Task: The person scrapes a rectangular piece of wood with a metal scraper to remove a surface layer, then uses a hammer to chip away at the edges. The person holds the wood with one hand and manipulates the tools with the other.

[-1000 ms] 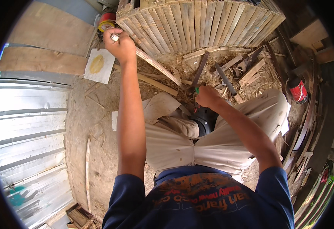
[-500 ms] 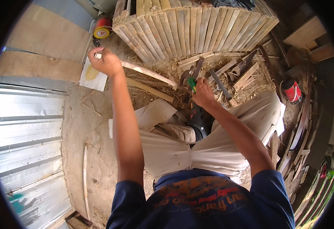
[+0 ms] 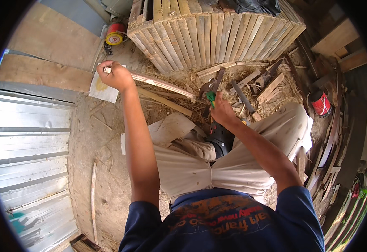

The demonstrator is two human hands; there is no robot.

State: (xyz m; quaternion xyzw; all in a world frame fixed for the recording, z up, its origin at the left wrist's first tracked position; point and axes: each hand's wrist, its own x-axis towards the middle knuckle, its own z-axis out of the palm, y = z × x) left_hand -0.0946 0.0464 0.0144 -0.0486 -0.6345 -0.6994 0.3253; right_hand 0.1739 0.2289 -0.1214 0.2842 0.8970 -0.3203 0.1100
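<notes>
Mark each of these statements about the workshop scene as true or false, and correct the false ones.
1. The left hand grips one end of a long wooden strip. True.
2. The right hand holds a tool with a green handle. True.
3. A red can stands on the person's left side. False: it stands to the right, past the right knee.
4. The slatted bamboo panel lies behind the person. False: it lies ahead, beyond both hands.
5. The person wears a dark blue shirt and light trousers. True.
</notes>
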